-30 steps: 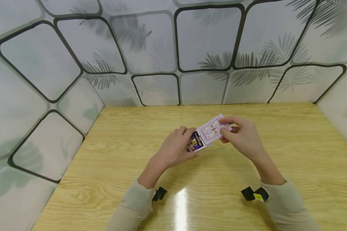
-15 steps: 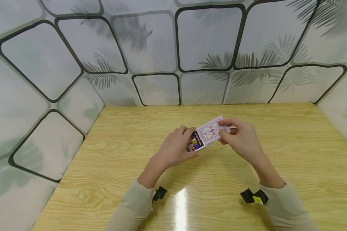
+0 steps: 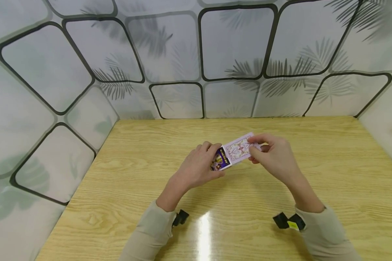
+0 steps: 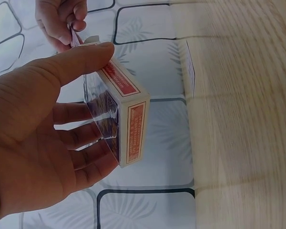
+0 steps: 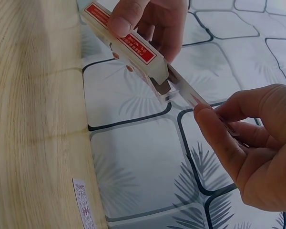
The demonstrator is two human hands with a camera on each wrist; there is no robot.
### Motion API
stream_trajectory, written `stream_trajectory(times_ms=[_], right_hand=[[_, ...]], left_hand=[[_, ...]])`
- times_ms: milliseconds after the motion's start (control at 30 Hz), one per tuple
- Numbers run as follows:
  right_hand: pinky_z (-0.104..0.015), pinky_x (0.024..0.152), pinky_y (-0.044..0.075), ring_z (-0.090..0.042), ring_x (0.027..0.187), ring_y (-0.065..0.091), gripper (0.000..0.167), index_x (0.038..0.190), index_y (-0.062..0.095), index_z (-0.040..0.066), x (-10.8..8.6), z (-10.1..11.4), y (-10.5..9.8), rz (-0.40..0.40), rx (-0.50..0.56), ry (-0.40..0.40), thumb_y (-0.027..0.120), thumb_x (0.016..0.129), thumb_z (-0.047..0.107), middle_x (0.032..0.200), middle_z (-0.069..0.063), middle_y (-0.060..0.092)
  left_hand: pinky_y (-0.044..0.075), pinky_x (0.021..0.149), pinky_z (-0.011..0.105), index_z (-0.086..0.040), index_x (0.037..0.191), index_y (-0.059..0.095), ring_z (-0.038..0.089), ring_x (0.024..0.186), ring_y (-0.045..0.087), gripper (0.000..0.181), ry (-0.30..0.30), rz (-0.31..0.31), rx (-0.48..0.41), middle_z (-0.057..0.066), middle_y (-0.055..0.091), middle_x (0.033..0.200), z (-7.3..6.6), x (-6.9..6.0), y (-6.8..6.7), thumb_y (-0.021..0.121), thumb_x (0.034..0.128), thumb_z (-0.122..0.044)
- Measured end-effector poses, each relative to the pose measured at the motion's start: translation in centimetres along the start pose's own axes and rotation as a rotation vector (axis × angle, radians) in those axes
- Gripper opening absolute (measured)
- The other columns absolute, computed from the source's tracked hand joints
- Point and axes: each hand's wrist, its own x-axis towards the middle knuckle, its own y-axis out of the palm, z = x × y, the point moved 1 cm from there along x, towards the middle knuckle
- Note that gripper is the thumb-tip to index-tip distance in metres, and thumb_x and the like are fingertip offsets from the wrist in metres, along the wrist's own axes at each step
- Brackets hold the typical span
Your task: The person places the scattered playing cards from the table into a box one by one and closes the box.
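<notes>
A small playing card box (image 3: 220, 159), dark purple and yellow on its broad face, is held above the table by my left hand (image 3: 197, 166). The left wrist view shows the thumb along one red-labelled narrow side of the box (image 4: 128, 90), fingers under the other. My right hand (image 3: 274, 156) pinches the outer end of a playing card (image 3: 238, 149) with a floral pink-and-white back. Its other end meets the box's mouth; how far it reaches inside, and whether several cards are stacked, I cannot tell. An end flap (image 5: 159, 88) sticks out at the mouth.
A wood-grain table (image 3: 117, 188) lies beneath both hands. Behind it hangs a pale curtain-like backdrop (image 3: 235, 43) with dark outlines and leaf prints. Another patterned card (image 5: 83, 205) shows low in the right wrist view, over the tabletop. Dark camera mounts (image 3: 289, 221) sit at the wrists.
The right hand and the card dip slightly left toward the box, then shift back right a little. A pale bit below the card is no longer visible. The left hand stays nearly still.
</notes>
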Motion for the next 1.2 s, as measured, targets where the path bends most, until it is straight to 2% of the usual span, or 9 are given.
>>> stream_trajectory(times_ms=[233, 500, 733, 867, 967, 1067, 1200], right_hand=[[-0.026, 0.057, 0.056, -0.015, 0.067, 0.068, 0.024, 0.114, 0.067, -0.006, -0.1, -0.2, 0.7, 0.056, -0.003, -0.069, 0.061, 0.092, -0.003, 0.102, -0.020, 0.069], [-0.029, 0.057, 0.057, -0.016, 0.068, 0.067, 0.043, 0.131, 0.053, -0.006, -0.3, 0.1, 1.6, 0.080, 0.046, -0.106, 0.064, 0.090, -0.006, 0.098, -0.019, 0.066], [-0.027, 0.056, 0.056, -0.019, 0.068, 0.068, 0.038, 0.127, 0.058, -0.005, -0.3, -0.1, 1.9, 0.064, 0.033, -0.141, 0.065, 0.090, -0.006, 0.092, -0.016, 0.066], [-0.028, 0.056, 0.056, -0.017, 0.065, 0.066, 0.037, 0.127, 0.060, -0.004, -0.3, -0.1, 2.1, 0.089, 0.068, -0.118, 0.066, 0.090, -0.005, 0.089, -0.015, 0.063], [-0.030, 0.057, 0.057, -0.021, 0.066, 0.066, 0.038, 0.129, 0.059, -0.002, -0.3, -0.2, 2.2, 0.121, 0.087, -0.077, 0.066, 0.091, -0.003, 0.089, -0.015, 0.060], [-0.032, 0.057, 0.057, -0.021, 0.068, 0.065, 0.040, 0.132, 0.058, 0.000, -0.4, -0.1, 2.4, 0.161, 0.058, -0.050, 0.065, 0.093, 0.001, 0.092, -0.013, 0.059], [-0.029, 0.053, 0.052, -0.016, 0.067, 0.059, 0.040, 0.133, 0.058, 0.001, -0.5, -0.1, 2.7, 0.191, -0.021, -0.066, 0.065, 0.094, 0.004, 0.094, -0.011, 0.061]], left_hand=[[0.048, 0.084, 0.036, -0.008, 0.148, 0.041, 0.020, 0.099, 0.054, 0.080, 0.003, 0.006, -0.010, 0.013, 0.054, 0.127, 0.0, 0.0, 0.2, 0.079, 0.0844, -0.041], [0.048, 0.084, 0.036, -0.009, 0.147, 0.043, 0.019, 0.098, 0.054, 0.079, -0.002, 0.013, 0.015, 0.012, 0.055, 0.126, -0.1, 0.2, 0.3, 0.078, 0.0842, -0.043], [0.048, 0.083, 0.036, -0.009, 0.146, 0.043, 0.019, 0.097, 0.054, 0.079, -0.001, 0.019, 0.007, 0.011, 0.055, 0.124, -0.1, 0.2, 0.2, 0.078, 0.0839, -0.043], [0.048, 0.083, 0.035, -0.010, 0.146, 0.044, 0.018, 0.096, 0.053, 0.079, 0.002, 0.022, 0.006, 0.011, 0.056, 0.124, -0.1, 0.2, 0.3, 0.079, 0.0837, -0.043], [0.048, 0.082, 0.034, -0.010, 0.146, 0.044, 0.018, 0.096, 0.053, 0.079, 0.008, 0.024, 0.006, 0.011, 0.056, 0.123, -0.1, 0.2, 0.3, 0.079, 0.0838, -0.042], [0.048, 0.082, 0.034, -0.009, 0.146, 0.044, 0.017, 0.096, 0.053, 0.078, 0.013, 0.026, 0.005, 0.011, 0.056, 0.123, -0.1, 0.1, 0.4, 0.078, 0.0842, -0.042], [0.048, 0.083, 0.035, -0.010, 0.146, 0.043, 0.017, 0.096, 0.053, 0.078, 0.014, 0.026, 0.002, 0.011, 0.055, 0.122, -0.2, 0.1, 0.4, 0.078, 0.0846, -0.042]])
